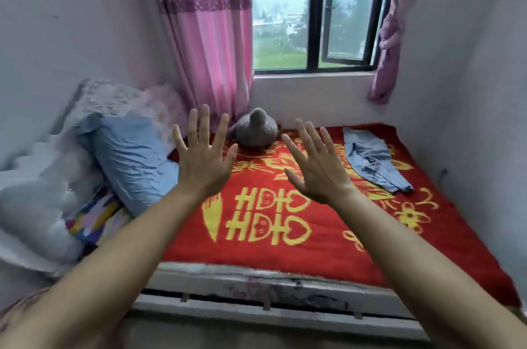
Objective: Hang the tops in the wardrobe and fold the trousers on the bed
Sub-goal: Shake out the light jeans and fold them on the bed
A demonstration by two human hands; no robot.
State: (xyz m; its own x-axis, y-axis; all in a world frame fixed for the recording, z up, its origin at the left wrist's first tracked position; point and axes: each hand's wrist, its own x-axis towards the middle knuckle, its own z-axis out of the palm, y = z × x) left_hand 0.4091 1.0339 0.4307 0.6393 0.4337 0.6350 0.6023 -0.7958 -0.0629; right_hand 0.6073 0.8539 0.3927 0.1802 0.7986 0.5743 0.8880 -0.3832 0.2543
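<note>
**Both hands empty, garment lying off to the right**

Head view: your left hand (204,160) and right hand (316,169) are raised over the bed, palms forward and fingers spread straight, holding nothing. The one task item I can see is a crumpled light-blue garment (373,162). It lies on the red blanket (285,251) in the right middle of the frame, beyond your right hand and well apart from both.

I cannot tell from its bunched shape whether it is trousers or a top, so you risk sorting it wrongly; shake it out before you decide. If you grab it by one corner, it will likely drag and ruck the blanket, leaving a lumpy surface to fold on.

The grey plush toy (256,132) sits at centre frame by the wall under the window, and the blue pillow (134,160) crowds the left. Fold too near either and the cloth may drape over them. No wardrobe shows in this frame.
</note>
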